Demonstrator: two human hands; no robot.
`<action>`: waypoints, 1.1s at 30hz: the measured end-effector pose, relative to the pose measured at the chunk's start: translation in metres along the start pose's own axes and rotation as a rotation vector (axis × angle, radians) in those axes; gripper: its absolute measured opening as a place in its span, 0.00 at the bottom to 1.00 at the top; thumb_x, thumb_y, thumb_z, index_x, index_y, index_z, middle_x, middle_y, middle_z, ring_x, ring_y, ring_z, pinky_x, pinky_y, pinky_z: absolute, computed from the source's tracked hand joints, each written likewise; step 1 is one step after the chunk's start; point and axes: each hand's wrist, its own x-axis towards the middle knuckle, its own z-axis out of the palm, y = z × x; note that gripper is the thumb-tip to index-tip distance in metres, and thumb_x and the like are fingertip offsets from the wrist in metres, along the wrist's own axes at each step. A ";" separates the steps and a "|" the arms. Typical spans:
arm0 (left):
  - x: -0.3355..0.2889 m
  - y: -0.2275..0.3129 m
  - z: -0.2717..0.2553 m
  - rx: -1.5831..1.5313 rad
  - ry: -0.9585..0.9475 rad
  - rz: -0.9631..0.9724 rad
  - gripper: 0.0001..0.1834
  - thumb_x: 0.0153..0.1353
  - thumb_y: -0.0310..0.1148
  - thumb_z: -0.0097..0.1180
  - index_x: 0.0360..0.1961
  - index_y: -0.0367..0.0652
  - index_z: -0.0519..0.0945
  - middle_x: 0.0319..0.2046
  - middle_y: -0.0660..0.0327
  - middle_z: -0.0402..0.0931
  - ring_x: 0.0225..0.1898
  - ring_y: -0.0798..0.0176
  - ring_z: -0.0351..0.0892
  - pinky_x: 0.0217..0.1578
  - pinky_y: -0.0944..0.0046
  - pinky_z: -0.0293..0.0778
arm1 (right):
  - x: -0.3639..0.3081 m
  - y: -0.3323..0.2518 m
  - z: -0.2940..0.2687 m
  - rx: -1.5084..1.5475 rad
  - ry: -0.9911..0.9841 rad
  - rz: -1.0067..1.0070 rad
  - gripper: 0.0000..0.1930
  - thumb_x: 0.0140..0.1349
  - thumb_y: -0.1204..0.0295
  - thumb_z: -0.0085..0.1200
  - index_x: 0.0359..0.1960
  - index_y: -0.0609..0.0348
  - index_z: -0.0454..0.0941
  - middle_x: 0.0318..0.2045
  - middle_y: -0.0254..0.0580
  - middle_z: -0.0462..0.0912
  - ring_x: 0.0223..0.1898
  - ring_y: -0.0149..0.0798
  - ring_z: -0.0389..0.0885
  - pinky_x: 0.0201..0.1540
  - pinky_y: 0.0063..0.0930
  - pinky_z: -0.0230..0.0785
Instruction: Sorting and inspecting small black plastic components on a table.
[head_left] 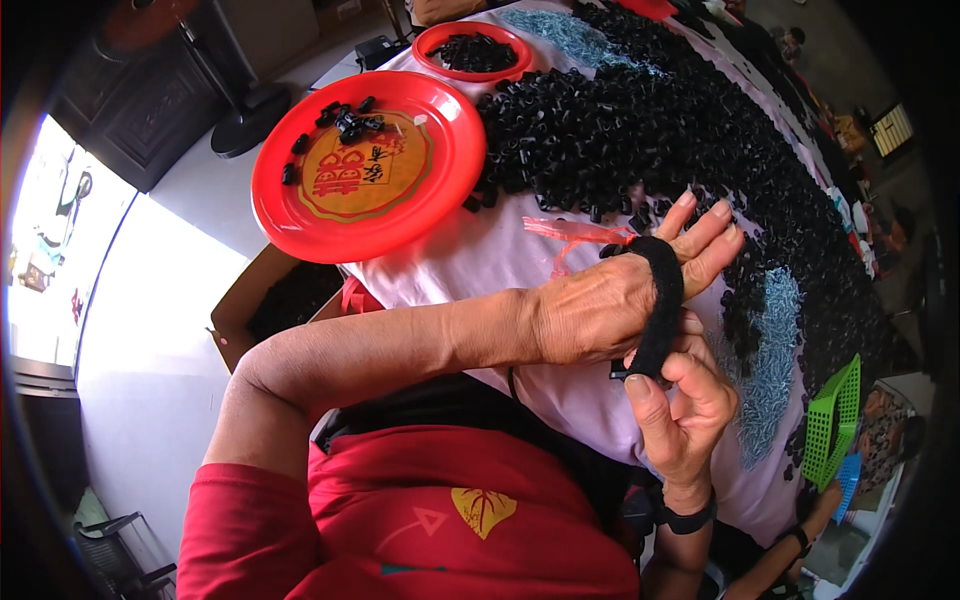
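Pinching the near end of a black fuzzy strap (663, 302) between thumb and curled forefinger of the right hand (697, 395), with a small hard dark piece (617, 370) just beside the fingertips. Holding the left hand (600, 305) just beyond and to the left, back upward, fingers extended and slightly fanned toward far right. Lying across those fingers near the knuckles, long axis running near to far, roughly crosswise to the left forearm. Touching both hands, then: near end at the right, middle and far end against the left. Cannot tell, with the palm side hidden, about any full loop. Trailing left from the far end, a pinkish-red plastic strip (575, 231). Spread to the right, a pale-blue pile (770, 370). Farther off, at left, a large red plate (458, 150); beyond the hands, a heap of short black pieces (600, 130).
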 end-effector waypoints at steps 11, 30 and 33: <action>0.030 0.032 -0.005 -0.837 0.056 -0.582 0.52 0.75 0.60 0.38 0.75 0.42 0.19 0.78 0.44 0.20 0.79 0.50 0.21 0.76 0.54 0.31 | -0.001 -0.007 -0.002 -0.047 0.023 0.086 0.07 0.59 0.74 0.63 0.30 0.64 0.79 0.26 0.39 0.77 0.24 0.33 0.73 0.28 0.27 0.65; 0.078 -0.010 0.046 -0.093 0.378 -0.583 0.47 0.67 0.39 0.60 0.77 0.41 0.45 0.76 0.32 0.37 0.77 0.29 0.35 0.73 0.35 0.41 | 0.006 -0.014 0.003 -0.026 0.008 0.108 0.06 0.58 0.77 0.65 0.36 0.65 0.85 0.30 0.41 0.83 0.29 0.33 0.80 0.32 0.24 0.71; 0.083 -0.018 0.042 0.255 0.442 -0.326 0.38 0.62 0.26 0.59 0.73 0.44 0.58 0.74 0.34 0.46 0.75 0.28 0.46 0.70 0.31 0.50 | 0.011 -0.006 0.006 0.055 0.031 0.081 0.06 0.59 0.80 0.64 0.38 0.66 0.85 0.30 0.41 0.83 0.27 0.28 0.78 0.27 0.21 0.69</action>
